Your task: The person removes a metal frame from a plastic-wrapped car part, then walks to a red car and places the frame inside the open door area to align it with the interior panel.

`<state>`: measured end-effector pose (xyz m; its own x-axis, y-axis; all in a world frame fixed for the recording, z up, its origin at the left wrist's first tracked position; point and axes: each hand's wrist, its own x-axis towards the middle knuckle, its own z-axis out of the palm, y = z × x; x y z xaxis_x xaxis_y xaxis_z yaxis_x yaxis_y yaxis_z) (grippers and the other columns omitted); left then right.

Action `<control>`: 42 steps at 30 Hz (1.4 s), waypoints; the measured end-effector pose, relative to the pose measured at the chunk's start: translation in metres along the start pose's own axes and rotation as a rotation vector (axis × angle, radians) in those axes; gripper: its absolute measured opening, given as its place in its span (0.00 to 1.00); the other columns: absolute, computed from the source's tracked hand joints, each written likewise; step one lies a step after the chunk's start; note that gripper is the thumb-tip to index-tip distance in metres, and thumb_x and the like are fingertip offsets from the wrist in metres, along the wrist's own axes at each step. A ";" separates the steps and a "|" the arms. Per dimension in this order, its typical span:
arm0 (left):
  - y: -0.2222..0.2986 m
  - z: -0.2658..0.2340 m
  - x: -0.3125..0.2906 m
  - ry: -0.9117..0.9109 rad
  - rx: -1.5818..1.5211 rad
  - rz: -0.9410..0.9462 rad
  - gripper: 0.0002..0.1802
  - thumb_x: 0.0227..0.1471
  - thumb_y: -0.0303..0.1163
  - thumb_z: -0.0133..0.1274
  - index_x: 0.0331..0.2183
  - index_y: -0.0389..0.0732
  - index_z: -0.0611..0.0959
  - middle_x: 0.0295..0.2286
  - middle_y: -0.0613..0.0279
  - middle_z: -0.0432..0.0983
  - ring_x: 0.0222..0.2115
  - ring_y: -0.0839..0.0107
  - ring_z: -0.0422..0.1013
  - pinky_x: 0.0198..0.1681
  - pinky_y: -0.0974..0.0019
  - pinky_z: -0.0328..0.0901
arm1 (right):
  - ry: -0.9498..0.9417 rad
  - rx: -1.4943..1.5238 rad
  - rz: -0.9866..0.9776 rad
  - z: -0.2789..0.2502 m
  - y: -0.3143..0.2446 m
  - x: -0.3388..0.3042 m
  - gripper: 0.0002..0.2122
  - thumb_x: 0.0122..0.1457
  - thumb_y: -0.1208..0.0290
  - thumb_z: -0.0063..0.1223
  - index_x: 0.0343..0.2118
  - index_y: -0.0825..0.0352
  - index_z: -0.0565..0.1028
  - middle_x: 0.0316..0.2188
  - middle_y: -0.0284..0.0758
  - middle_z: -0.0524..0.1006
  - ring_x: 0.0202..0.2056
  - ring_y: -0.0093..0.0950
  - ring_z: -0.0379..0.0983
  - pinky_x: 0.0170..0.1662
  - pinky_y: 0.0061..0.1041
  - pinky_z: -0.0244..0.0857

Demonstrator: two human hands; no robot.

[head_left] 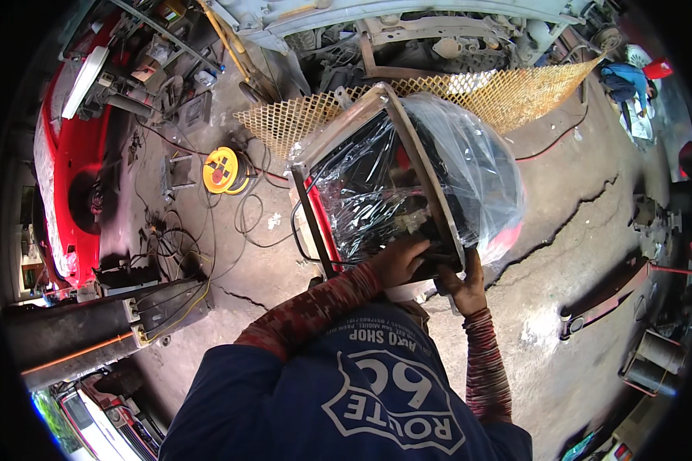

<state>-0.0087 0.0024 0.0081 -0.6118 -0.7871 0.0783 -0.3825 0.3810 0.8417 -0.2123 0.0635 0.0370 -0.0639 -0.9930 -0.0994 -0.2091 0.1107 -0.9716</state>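
A rectangular metal frame (417, 154) with brownish, worn bars lies tilted in front of me, across a bulky thing wrapped in clear plastic (480, 165). Red and black surfaces show through the wrapping. My left hand (396, 263) is bent over the near side of the frame, its fingers curled at the dark near bar. At the near right corner, my right hand (466, 286) closes round the frame, thumb on the inner side and a finger up along the outer side. Dark parts between the two hands are partly hidden, so their shape is unclear.
A yellow cable reel (224, 170) and loose cables lie on the cracked concrete floor to the left. Yellowish expanded metal mesh (530, 96) stands behind the frame. A red car body (81, 177) is at far left; another person (629, 81) is at far right.
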 end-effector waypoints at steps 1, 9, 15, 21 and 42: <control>-0.001 0.000 0.000 0.014 -0.028 0.008 0.21 0.50 0.26 0.52 0.48 0.33 0.74 0.43 0.43 0.73 0.45 0.47 0.70 0.49 0.55 0.66 | 0.015 0.005 0.027 0.002 -0.003 0.002 0.29 0.47 0.70 0.67 0.52 0.73 0.67 0.42 0.45 0.76 0.43 0.37 0.75 0.46 0.33 0.68; 0.009 0.003 0.011 0.183 -0.076 0.108 0.16 0.45 0.31 0.57 0.36 0.35 0.73 0.28 0.48 0.71 0.29 0.47 0.72 0.32 0.54 0.67 | 0.260 -0.109 0.026 0.024 0.002 0.002 0.23 0.40 0.64 0.71 0.38 0.69 0.72 0.32 0.42 0.78 0.34 0.39 0.77 0.39 0.35 0.69; 0.031 -0.028 0.014 0.037 -0.056 0.016 0.11 0.55 0.30 0.53 0.37 0.37 0.70 0.27 0.49 0.72 0.28 0.48 0.72 0.31 0.54 0.66 | 0.271 -0.307 -0.028 0.020 0.006 -0.001 0.23 0.42 0.61 0.68 0.37 0.68 0.70 0.29 0.41 0.74 0.32 0.42 0.72 0.39 0.38 0.63; 0.040 -0.053 0.030 -0.219 -0.098 0.034 0.08 0.57 0.31 0.49 0.35 0.35 0.75 0.28 0.45 0.75 0.32 0.48 0.74 0.33 0.55 0.67 | 0.275 -0.287 -0.029 0.020 0.013 0.001 0.21 0.44 0.62 0.66 0.37 0.68 0.69 0.29 0.41 0.73 0.33 0.43 0.71 0.41 0.38 0.62; 0.046 -0.072 0.087 -0.604 0.244 -0.011 0.14 0.48 0.41 0.59 0.24 0.40 0.82 0.19 0.53 0.76 0.26 0.52 0.74 0.31 0.53 0.66 | 0.291 -0.289 -0.050 0.021 0.009 0.000 0.22 0.45 0.61 0.66 0.38 0.69 0.69 0.29 0.43 0.73 0.33 0.43 0.71 0.40 0.39 0.64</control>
<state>-0.0296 -0.0830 0.0924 -0.8611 -0.4077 -0.3037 -0.4940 0.5298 0.6894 -0.1939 0.0641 0.0240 -0.3114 -0.9489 0.0513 -0.4814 0.1110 -0.8695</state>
